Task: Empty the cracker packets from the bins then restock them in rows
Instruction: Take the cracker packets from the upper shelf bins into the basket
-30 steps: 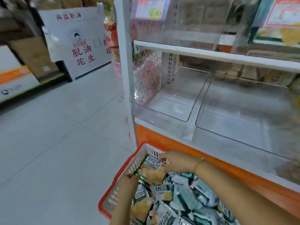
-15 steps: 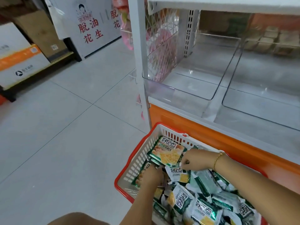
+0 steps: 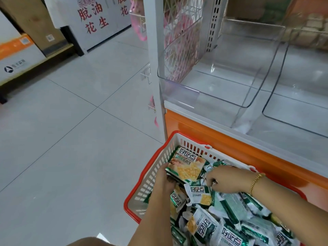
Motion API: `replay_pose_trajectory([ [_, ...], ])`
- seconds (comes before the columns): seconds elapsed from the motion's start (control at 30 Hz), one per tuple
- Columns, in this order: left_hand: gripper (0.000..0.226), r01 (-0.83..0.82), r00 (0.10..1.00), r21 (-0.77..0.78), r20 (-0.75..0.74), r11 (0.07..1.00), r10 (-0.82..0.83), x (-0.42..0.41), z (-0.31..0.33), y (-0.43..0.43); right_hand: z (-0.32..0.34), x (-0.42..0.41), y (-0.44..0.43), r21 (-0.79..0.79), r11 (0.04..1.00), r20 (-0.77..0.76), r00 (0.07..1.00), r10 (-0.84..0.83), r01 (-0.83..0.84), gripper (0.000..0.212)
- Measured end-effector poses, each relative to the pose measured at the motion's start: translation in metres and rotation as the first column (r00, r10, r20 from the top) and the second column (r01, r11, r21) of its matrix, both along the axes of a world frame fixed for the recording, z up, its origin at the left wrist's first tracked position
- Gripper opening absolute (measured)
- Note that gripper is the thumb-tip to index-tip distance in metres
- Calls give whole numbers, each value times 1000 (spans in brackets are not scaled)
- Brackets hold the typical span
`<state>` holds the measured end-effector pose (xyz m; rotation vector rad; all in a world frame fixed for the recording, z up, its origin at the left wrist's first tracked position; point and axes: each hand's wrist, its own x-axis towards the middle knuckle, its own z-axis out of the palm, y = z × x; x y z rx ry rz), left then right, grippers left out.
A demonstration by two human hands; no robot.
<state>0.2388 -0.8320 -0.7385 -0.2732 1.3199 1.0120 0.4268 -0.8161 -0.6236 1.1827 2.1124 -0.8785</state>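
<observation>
Behind the basket (image 3: 150, 180), clear bins (image 3: 220, 86)

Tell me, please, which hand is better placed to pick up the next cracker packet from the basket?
The right hand: its fingers pinch a loose packet in the basket, while the left hand is occupied, gripping a stack of packets.

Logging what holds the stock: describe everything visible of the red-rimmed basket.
The white slotted plastic basket with a red rim sits upright beside the orange shelf base, below the clear plastic bins, heaped with green-and-white cracker packets. The left hand grips a stack of packets inside it; the right hand pinches a single packet.
</observation>
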Motion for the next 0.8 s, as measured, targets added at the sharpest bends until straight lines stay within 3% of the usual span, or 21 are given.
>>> replay_pose_trajectory([
  [0.2, 10, 126, 988, -12, -85, 992, -126, 12, -8, -2, -1, -2, 7, 13, 1000, 0, 1000, 13, -13, 29],
  [0.33, 12, 67, 985, -66, -152, 996, -76, 21, -9, 1, -1, -5, 13, 31, 999, 35, 999, 38, -39, 29],
  [0.43, 33, -2, 983, -95, -183, 995, -15, 24, -10, 1, -3, -5, 16, 32, 999, 59, 998, 28, -30, 27],
  [0.6, 103, 72, 956, -123, -276, 990, -104, 33, -5, -2, 2, -2, 18, 40, 999, 56, 998, 14, -16, 31],
  [0.67, 108, 114, 948, -94, -289, 989, -137, 33, -4, 0, 3, -1, 18, 49, 999, 50, 999, -19, 16, 34],
  [0.8, 90, 148, 912, -87, -373, 985, -170, 38, 4, -1, 11, 1, 17, 48, 999, 36, 999, -23, 21, 35],
])
